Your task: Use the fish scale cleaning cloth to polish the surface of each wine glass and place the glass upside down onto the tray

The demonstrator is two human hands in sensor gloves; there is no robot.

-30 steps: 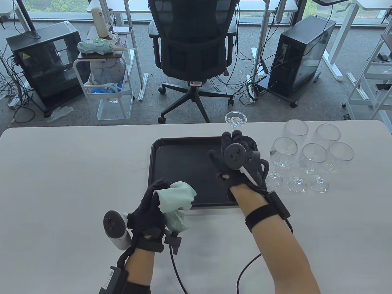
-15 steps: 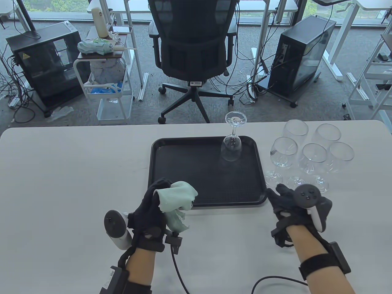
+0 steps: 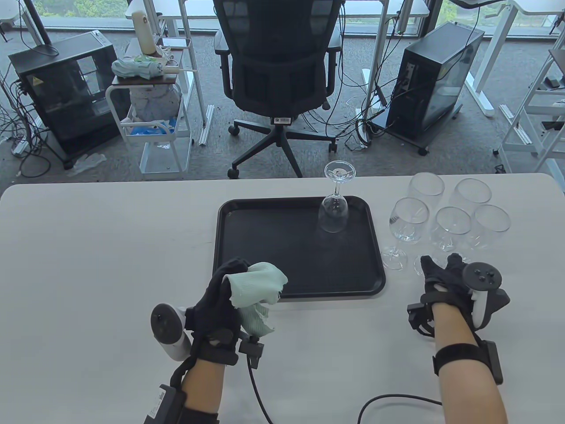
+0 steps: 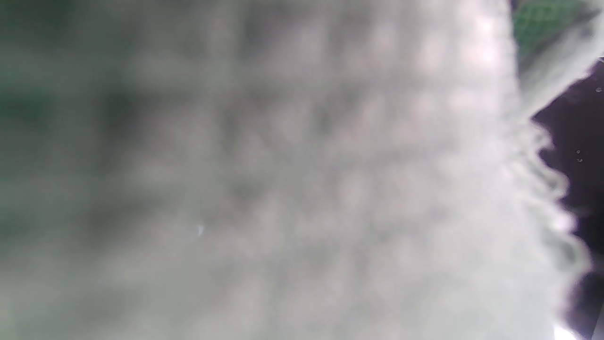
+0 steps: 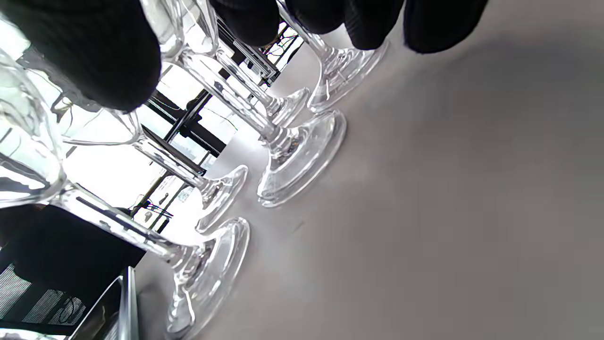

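One wine glass (image 3: 334,213) stands upside down at the far right of the black tray (image 3: 265,238), with no hand on it. Several upright wine glasses (image 3: 450,223) are grouped on the table right of the tray. My right hand (image 3: 441,266) lies at the feet of the front ones, fingers straight and holding nothing. In the right wrist view its fingertips (image 5: 94,52) hang among the stems and a glass foot (image 5: 302,156). My left hand (image 3: 220,296) grips the pale green cleaning cloth (image 3: 258,285) by the tray's near left corner. The blurred cloth (image 4: 283,189) fills the left wrist view.
The white table (image 3: 88,265) ends just behind the tray. Beyond it stand a black office chair (image 3: 278,66), computer towers and a small cart. A cable (image 3: 393,399) from my right wrist trails across the near table.
My right hand let go of the inverted glass on the tray, drew back, then moved right to the feet of the upright glasses. My left hand with the cloth stayed put.
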